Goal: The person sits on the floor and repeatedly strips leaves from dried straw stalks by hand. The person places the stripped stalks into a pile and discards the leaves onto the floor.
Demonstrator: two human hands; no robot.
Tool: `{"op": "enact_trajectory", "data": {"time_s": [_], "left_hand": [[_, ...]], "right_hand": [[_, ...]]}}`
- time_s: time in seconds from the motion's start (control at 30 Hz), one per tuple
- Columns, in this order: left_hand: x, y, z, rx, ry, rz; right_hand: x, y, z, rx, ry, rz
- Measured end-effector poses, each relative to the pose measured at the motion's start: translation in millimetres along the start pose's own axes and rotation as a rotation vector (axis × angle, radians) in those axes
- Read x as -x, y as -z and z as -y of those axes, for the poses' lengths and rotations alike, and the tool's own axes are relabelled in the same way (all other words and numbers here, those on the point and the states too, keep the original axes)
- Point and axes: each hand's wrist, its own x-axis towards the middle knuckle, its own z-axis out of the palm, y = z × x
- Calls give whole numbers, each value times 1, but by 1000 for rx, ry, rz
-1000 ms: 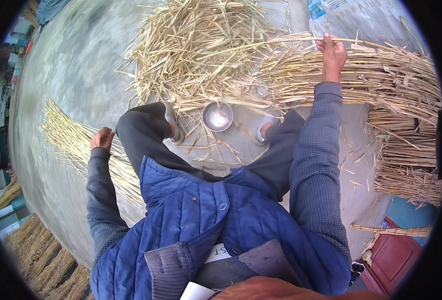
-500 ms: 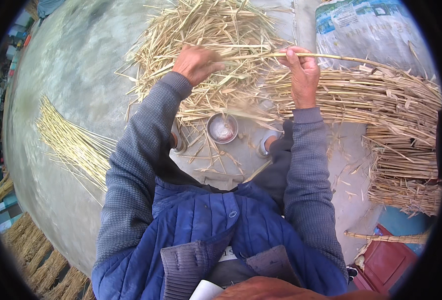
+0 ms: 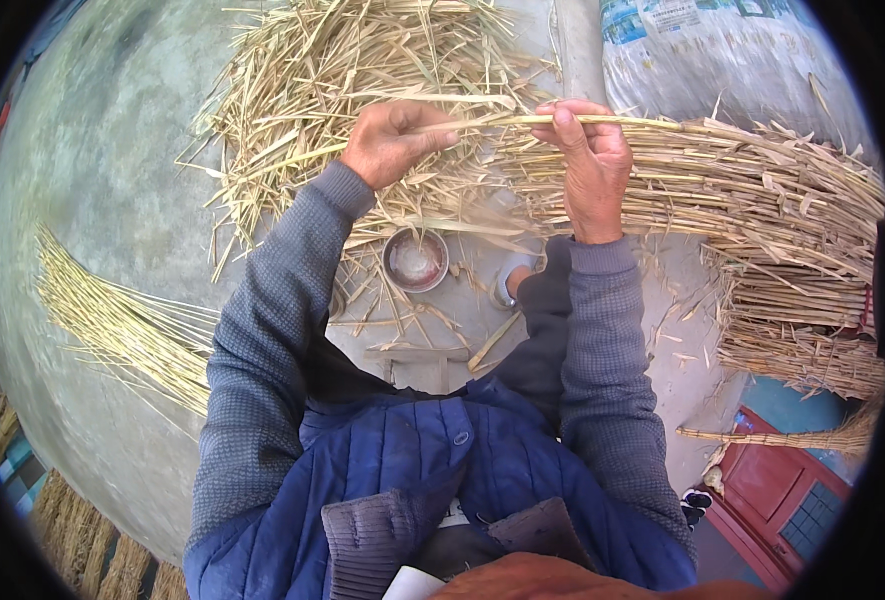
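Note:
A long dry reed-like stalk (image 3: 517,120) stretches across in front of me at chest width. The fingers of my left hand (image 3: 387,145) are closed round its left part, and a length of it sticks out past that wrist. Toward the right, my right hand (image 3: 597,180) pinches the stalk between thumb and fingers, palm turned up. A loose strip of dry leaf (image 3: 462,99) lies just above the left hand. Below both hands spreads a heap of dry leaves and husks (image 3: 302,70). A thick pile of unpeeled stalks (image 3: 752,195) lies beyond the right hand.
A small metal bowl (image 3: 390,275) sits on the concrete floor (image 3: 112,130) between my feet. Peeled pale stalks (image 3: 122,320) lie at left. A large plastic sack (image 3: 702,75) stands at upper right. A red door (image 3: 777,470) shows lower right, near a broom-like bundle (image 3: 812,440).
My left hand has come down slightly and now grips the stalk, where it was blurred by motion before. The right hand keeps its pinch. The whole view has shifted a little.

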Motion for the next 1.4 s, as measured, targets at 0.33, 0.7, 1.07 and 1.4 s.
{"op": "enact_trajectory", "data": {"time_s": [0.33,0.7,1.07,1.4], "left_hand": [[-2,3,-3,104,219,122],[-9,34,-2,405,224,-283],[11,118,52,-1348,-27,-358],[-9,39,22,-129,-142,50]], "right_hand": [[0,10,6,29,41,134],[4,19,4,51,74,161],[-6,12,-8,109,-4,-27],[-14,-8,-19,109,-36,-109]]}}
